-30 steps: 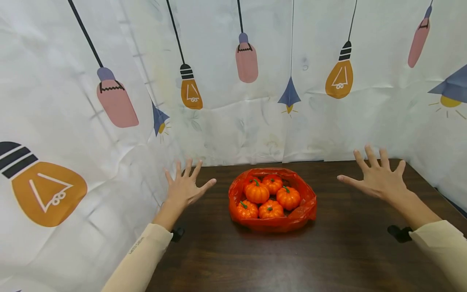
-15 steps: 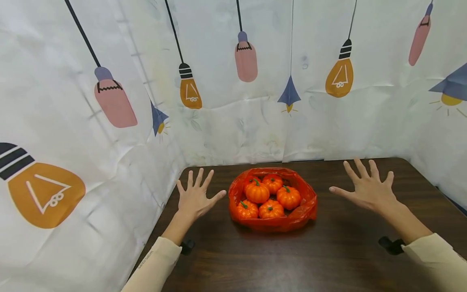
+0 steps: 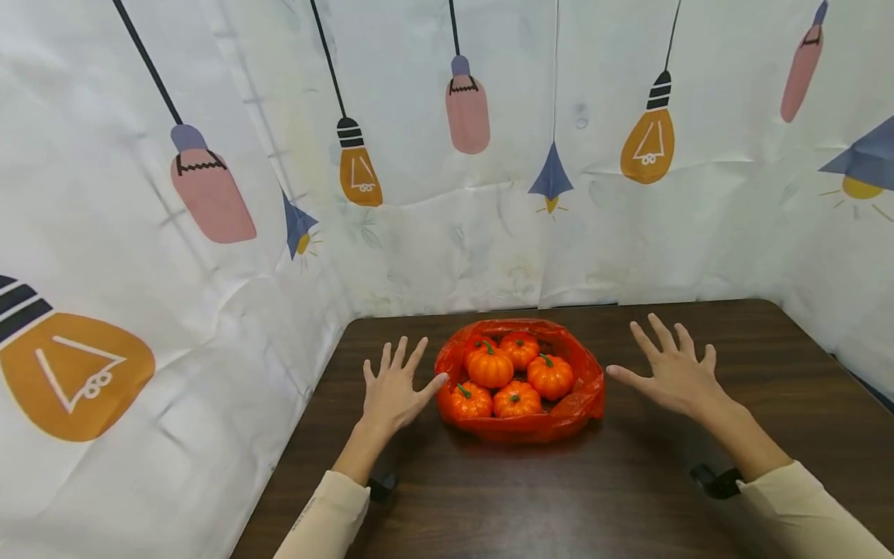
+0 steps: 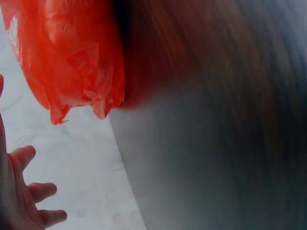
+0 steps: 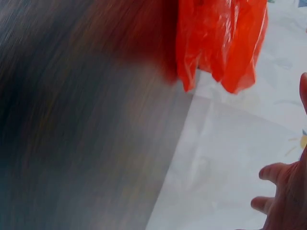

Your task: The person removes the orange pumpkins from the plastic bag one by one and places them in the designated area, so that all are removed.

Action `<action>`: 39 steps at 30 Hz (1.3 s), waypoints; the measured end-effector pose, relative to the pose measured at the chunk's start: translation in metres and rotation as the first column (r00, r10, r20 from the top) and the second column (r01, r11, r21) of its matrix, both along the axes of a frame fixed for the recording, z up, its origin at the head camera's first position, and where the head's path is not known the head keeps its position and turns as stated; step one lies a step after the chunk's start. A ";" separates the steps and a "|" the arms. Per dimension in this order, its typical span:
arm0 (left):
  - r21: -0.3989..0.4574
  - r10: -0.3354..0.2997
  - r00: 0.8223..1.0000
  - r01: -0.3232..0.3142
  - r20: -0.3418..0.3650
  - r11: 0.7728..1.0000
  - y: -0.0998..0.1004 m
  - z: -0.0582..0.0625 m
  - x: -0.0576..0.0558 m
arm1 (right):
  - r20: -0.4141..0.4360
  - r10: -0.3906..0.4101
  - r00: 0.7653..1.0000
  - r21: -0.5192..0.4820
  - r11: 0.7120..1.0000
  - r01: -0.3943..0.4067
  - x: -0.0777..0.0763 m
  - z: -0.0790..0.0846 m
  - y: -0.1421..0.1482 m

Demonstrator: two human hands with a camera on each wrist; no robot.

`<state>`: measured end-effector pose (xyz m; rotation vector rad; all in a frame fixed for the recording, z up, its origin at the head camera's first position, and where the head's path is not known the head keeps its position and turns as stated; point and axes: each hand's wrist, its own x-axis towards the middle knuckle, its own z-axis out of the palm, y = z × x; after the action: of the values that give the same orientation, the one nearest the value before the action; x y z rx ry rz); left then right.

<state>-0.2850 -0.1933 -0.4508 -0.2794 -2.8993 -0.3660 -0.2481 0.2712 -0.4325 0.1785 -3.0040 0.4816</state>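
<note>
In the head view a red plastic bag (image 3: pixel 520 428) with a rolled-down rim stands at the middle of the table, holding several small orange pumpkins (image 3: pixel 490 366) with green stems. My left hand (image 3: pixel 391 394) is spread just left of the bag, its thumb tip close by the rim. On the other side my right hand (image 3: pixel 673 376) is spread too, thumb toward the bag and a little apart from it. Neither hand holds anything. Each wrist view shows one side of the bag (image 4: pixel 72 57) and part of the hand with fingers apart.
The dark brown wooden table (image 3: pixel 531 497) runs back to a white sheet (image 3: pixel 447 256) printed with hanging lamps and bulbs. This sheet also closes off the left and right sides. A black strap device (image 3: pixel 718 481) sits at the right wrist.
Both hands have come inward and lower, nearing the bag from its two sides, fingers still spread. The bag and pumpkins stay where they were; the view has shifted slightly.
</note>
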 end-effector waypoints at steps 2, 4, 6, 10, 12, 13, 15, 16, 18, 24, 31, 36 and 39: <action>0.029 -0.004 1.000 0.004 -0.004 1.000 0.002 -0.002 0.000 | 0.006 0.015 1.000 -0.036 0.999 -0.014 -0.001 -0.001 -0.006; 0.059 -0.012 1.000 0.013 -0.015 0.998 0.004 -0.004 -0.001 | 0.007 0.029 1.000 -0.077 0.997 -0.028 -0.001 -0.001 -0.011; 0.092 -0.022 0.999 0.025 -0.035 0.995 0.006 -0.005 -0.004 | 0.001 0.040 0.999 -0.119 0.992 -0.040 -0.002 -0.001 -0.016; 0.173 -0.039 0.996 0.052 -0.078 0.983 0.010 -0.006 -0.009 | -0.048 0.059 0.997 -0.169 0.983 -0.066 -0.005 -0.001 -0.024; 0.214 -0.039 0.995 0.057 -0.086 0.975 0.011 -0.007 -0.011 | -0.080 0.072 0.994 -0.187 0.979 -0.086 -0.007 -0.002 -0.029; 0.235 -0.038 0.996 0.057 -0.086 0.970 0.011 -0.007 -0.011 | -0.094 0.079 0.992 -0.196 0.976 -0.096 -0.008 -0.004 -0.032; 0.277 -0.032 0.996 0.056 -0.088 0.959 0.012 -0.009 -0.011 | -0.121 0.097 0.988 -0.225 0.966 -0.123 -0.010 -0.006 -0.038; 0.299 -0.027 0.996 0.052 -0.088 0.953 0.012 -0.010 -0.012 | -0.133 0.106 0.985 -0.243 0.960 -0.136 -0.011 -0.008 -0.042; 0.339 -0.016 0.995 0.048 -0.096 0.939 0.013 -0.013 -0.012 | -0.152 0.124 0.981 -0.282 0.945 -0.163 -0.013 -0.012 -0.048; 0.511 0.012 0.995 0.039 -0.097 0.859 0.019 -0.021 -0.018 | -0.186 0.160 0.970 -0.417 0.881 -0.225 -0.017 -0.016 -0.064; 0.659 0.085 0.993 -0.013 -0.077 0.752 0.022 -0.023 -0.028 | -0.206 0.185 0.961 -0.506 0.820 -0.267 -0.024 -0.010 -0.084; 0.723 0.101 0.994 -0.037 -0.046 0.690 0.022 -0.021 -0.031 | -0.207 0.208 0.956 -0.565 0.773 -0.290 -0.026 -0.008 -0.097; 0.745 0.092 0.995 -0.032 -0.040 0.666 0.023 -0.020 -0.032 | -0.214 0.224 0.951 -0.601 0.737 -0.309 -0.026 -0.007 -0.104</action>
<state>-0.3171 -0.1707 -0.4711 -0.0443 -2.3968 -1.4355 -0.2743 0.1668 -0.4395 0.5606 -2.5130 1.4085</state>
